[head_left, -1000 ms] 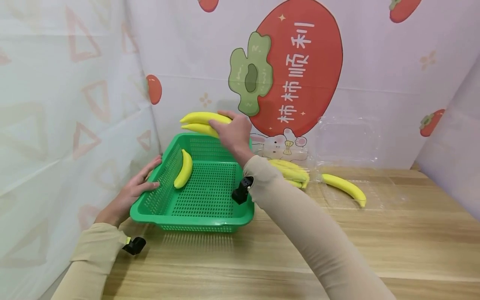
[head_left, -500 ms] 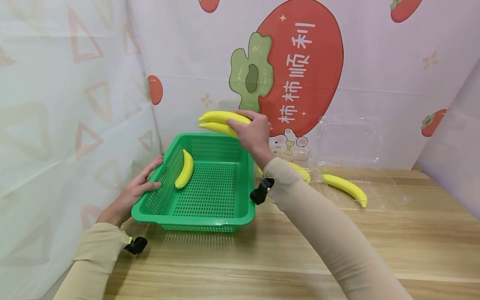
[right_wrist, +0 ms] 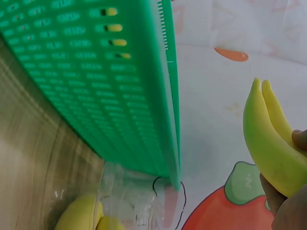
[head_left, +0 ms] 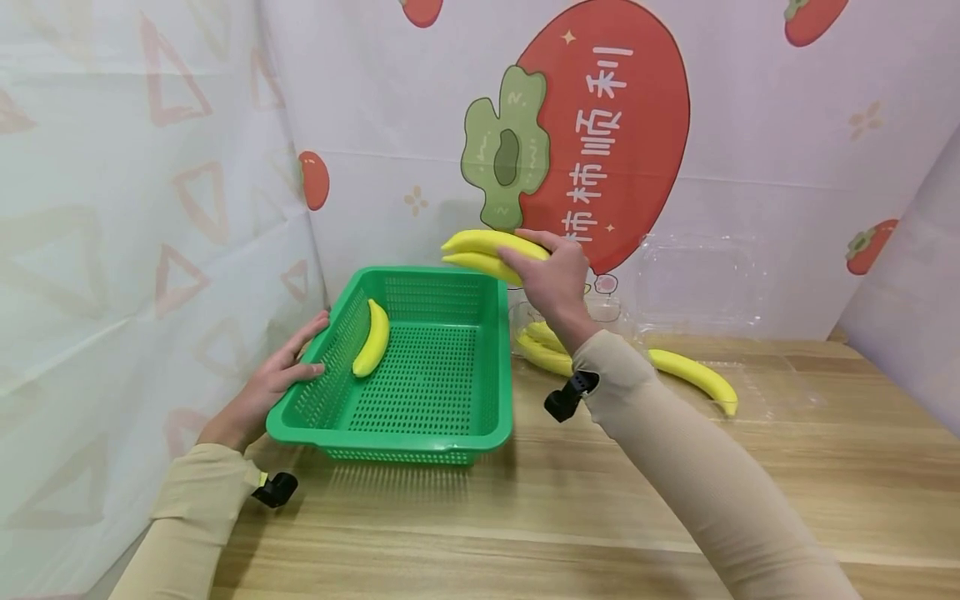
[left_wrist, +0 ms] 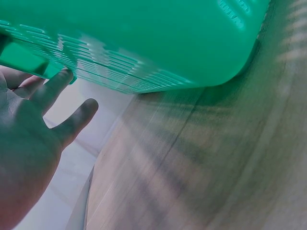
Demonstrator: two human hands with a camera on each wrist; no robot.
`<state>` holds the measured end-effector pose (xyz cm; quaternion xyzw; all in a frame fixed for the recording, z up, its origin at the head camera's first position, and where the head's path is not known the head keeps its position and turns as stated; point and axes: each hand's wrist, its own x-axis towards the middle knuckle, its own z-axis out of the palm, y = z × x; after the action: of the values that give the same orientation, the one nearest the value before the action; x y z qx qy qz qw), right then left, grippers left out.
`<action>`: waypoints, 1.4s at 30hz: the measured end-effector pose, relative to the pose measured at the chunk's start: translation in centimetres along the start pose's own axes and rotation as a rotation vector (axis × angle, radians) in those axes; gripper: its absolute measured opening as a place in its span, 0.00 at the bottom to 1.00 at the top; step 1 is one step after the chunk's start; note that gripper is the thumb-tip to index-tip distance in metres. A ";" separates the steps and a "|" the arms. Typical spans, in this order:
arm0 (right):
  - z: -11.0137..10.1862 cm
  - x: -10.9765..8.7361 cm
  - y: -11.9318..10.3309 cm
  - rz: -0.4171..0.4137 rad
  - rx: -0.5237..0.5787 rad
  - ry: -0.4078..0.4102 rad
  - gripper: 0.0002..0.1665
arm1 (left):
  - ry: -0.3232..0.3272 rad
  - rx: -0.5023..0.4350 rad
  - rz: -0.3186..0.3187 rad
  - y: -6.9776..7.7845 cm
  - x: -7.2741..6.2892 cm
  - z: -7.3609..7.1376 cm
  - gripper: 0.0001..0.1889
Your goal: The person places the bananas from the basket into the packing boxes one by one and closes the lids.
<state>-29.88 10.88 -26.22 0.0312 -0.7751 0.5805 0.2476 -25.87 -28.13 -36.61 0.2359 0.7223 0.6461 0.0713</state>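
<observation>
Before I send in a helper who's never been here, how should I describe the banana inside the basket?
On the wooden table sits a green perforated plastic basket. Inside, along the wall nearest the left hand, lies the banana. It's the only one visible inside; the right hand holds two more bananas.

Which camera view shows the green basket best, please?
The head view: it shows the green basket almost whole, with its rim, its perforated floor and the one banana inside. The left wrist view shows only part of its outside, close up. The right wrist view shows part of a slotted outer wall and rim.
</observation>
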 end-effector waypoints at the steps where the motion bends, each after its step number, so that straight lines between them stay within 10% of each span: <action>1: -0.3 -0.1 0.2 0.002 -0.003 0.002 0.27 | 0.001 0.002 0.002 0.0 0.0 0.0 0.39; 42: -11.4 -1.9 5.6 0.165 0.118 0.172 0.29 | -0.016 -0.051 -0.013 -0.1 0.1 -0.1 0.40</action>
<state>-26.10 22.68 -29.69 -0.0683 -0.7153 0.6441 0.2623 -26.03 -28.14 -36.69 0.2345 0.7067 0.6618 0.0871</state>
